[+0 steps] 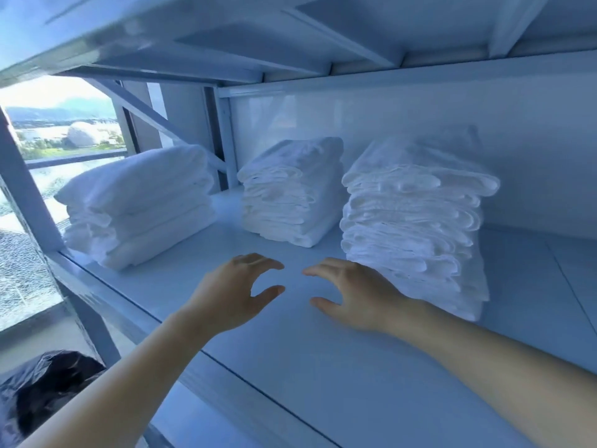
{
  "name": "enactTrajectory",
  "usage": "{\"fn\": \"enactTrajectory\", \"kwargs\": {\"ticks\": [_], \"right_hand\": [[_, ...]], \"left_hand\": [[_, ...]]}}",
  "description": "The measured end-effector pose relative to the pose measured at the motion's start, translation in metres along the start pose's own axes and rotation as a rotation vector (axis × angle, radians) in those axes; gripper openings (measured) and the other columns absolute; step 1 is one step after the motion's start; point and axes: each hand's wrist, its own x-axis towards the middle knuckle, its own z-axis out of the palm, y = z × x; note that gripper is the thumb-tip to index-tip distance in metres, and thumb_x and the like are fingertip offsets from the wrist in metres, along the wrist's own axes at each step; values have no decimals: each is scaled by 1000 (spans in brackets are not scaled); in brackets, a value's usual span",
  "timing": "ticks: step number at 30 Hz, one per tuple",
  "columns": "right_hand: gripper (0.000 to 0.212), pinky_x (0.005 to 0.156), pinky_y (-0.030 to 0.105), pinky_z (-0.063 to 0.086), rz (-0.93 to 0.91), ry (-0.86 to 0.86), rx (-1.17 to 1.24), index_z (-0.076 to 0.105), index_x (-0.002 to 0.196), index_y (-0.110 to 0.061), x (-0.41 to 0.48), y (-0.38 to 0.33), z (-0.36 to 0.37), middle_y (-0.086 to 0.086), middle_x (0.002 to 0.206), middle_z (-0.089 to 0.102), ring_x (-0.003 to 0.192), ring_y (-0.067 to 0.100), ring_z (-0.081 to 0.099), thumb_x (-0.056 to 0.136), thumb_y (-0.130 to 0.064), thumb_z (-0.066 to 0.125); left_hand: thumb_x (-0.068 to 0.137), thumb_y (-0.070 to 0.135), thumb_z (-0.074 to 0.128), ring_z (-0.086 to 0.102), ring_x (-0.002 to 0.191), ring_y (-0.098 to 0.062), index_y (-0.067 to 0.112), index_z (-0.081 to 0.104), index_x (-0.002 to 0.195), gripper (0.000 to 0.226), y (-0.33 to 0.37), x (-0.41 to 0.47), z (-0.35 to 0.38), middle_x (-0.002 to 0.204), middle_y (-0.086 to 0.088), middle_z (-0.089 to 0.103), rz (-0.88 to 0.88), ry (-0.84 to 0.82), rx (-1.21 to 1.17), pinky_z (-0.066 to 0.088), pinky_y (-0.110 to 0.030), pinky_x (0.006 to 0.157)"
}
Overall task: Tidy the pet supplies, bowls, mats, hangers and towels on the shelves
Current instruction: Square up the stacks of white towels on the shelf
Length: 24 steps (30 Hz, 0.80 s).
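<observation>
Three stacks of folded white towels stand on a white shelf (290, 367). A low stack of thick towels (135, 202) is at the left, a middle stack (287, 192) sits further back, and a tall stack of thin towels (416, 221) is at the right. My left hand (235, 292) and my right hand (352, 295) hover over the bare shelf in front of the middle stack, palms down, fingers spread and loosely bent, holding nothing. The right hand is just left of the tall stack's base, apart from it.
Another white shelf (290, 37) hangs close overhead. Upright posts (22, 189) and a diagonal brace frame the left end, with a window behind. A black plastic bag (45, 383) lies below at the lower left. Bare shelf extends right of the tall stack.
</observation>
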Motion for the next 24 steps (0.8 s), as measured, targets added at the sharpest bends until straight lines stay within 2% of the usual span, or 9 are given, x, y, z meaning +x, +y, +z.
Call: {"fn": "enactTrajectory", "kwargs": {"ticks": [3,6,9,14,19,24], "right_hand": [[44,89,27,44,-44,-9,30,49,129,-29,13,-7,6,-14,126,50,109,8,51,88,-43,56],[42,90,28,44,-100,-18,46,51,126,-28,28,-16,15,-14,124,51,109,9,52,87,-42,57],[40,91,30,44,-137,-17,73,53,124,-29,43,-28,26,-15,124,52,109,10,52,87,-41,57],[38,89,30,45,-165,-46,102,55,122,-29,61,-47,40,-14,122,52,107,11,53,86,-40,58],[37,90,29,44,-171,-32,98,56,121,-26,90,-58,43,-12,125,52,110,12,53,87,-38,58],[38,93,32,44,-162,-22,80,56,122,-25,129,-73,49,-10,129,51,115,13,50,87,-37,59]], "left_hand": [[86,57,48,40,77,0,45,50,123,39,-8,-12,-5,126,23,52,-61,17,7,37,-20,73],[87,56,48,49,84,-1,45,48,123,38,-20,-26,-11,127,23,51,-111,20,49,36,-20,72],[87,54,50,47,75,-1,46,49,122,36,-37,-38,-19,125,24,52,-163,59,77,37,-21,70],[87,47,53,55,106,-5,44,51,120,33,-68,-48,-27,123,22,53,-207,105,89,45,-23,75],[86,41,57,55,105,-6,43,53,119,33,-99,-39,-32,122,22,54,-187,159,100,41,-22,72],[83,34,63,51,113,-11,40,55,119,38,-141,-29,-46,128,14,50,-164,209,142,45,-28,79]]}}
